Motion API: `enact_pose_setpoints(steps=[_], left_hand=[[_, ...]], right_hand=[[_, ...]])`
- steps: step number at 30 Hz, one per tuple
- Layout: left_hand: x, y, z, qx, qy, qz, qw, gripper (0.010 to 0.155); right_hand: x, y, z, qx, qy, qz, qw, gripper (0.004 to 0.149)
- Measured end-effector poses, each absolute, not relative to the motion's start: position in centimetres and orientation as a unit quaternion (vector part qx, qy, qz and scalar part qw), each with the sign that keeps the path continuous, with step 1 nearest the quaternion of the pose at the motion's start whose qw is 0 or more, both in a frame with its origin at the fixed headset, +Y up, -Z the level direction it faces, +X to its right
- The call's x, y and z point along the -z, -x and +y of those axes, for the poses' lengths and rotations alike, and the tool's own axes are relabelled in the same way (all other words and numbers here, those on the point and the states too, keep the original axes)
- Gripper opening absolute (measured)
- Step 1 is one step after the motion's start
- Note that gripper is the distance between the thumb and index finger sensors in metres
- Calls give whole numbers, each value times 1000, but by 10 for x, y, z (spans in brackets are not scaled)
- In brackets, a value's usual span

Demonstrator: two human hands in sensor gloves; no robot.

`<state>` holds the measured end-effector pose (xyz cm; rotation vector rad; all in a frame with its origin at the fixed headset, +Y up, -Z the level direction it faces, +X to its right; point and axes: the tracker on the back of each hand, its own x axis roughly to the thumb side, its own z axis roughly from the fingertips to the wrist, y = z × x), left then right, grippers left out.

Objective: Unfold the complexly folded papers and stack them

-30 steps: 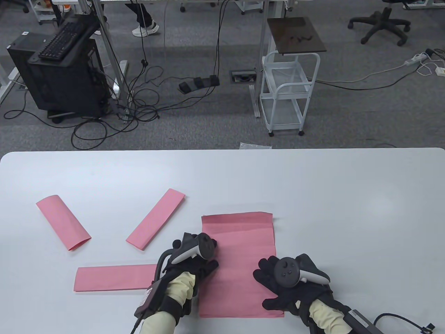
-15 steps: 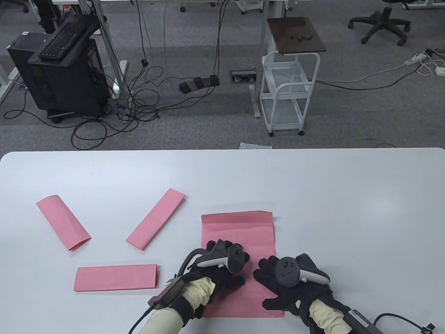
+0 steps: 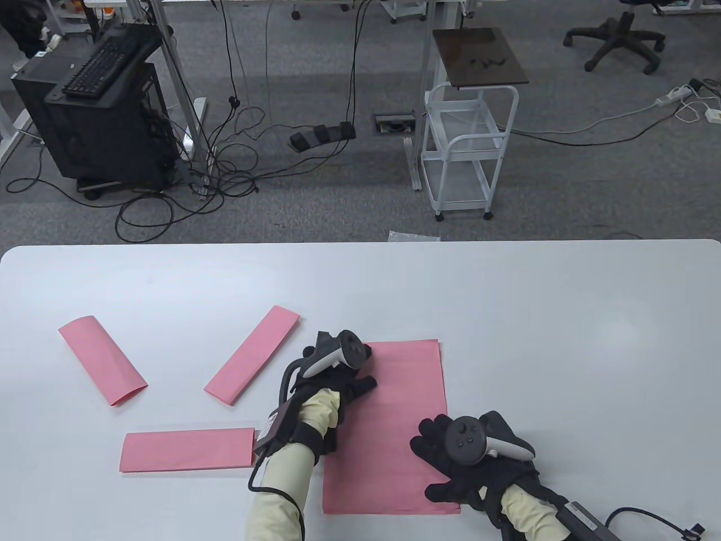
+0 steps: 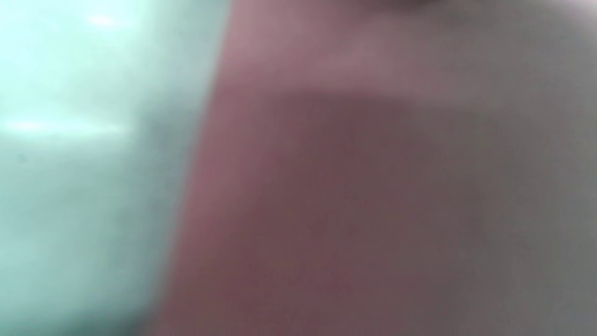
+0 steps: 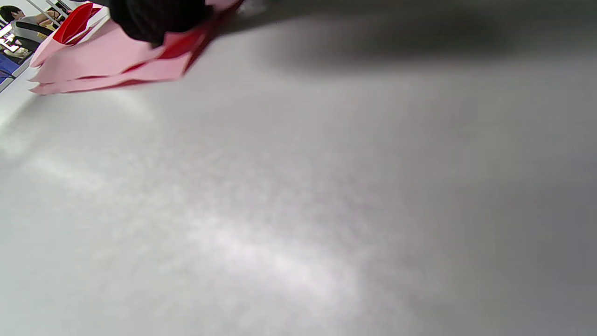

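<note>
White table (image 3: 507,315), both hands flat on pink sheet (image 3: 405,406), left hand (image 3: 338,383), right hand (image 3: 467,456), no legible text.

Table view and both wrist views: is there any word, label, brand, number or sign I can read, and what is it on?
None can be read.
The label on the left wrist pack: print too small to read.
The white sticker on the black computer case: too small to read.
The pink papers: no print shows.
</note>
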<state>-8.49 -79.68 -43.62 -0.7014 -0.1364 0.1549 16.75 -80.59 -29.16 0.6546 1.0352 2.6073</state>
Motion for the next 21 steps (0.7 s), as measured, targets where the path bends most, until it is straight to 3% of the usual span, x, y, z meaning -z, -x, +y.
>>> enact_pose_setpoints(steps=[7,12,16,21], left_hand=[[436,83,-785,-86,332,-75,937,66],[417,96,-754,-56,225,-123,965,72],[391,133,-725,-47,210,-144,966,70],[356,209,-706,-62,249,-111,960,69]], right_hand=[[291,-167,-806,-898,-222,354,139,74],[291,-170,-799,-892,-225,343,190,67],[294,-175,-784,-894,-215,310,241,65],[291,-179,-760,-908,-212,261,250,65]])
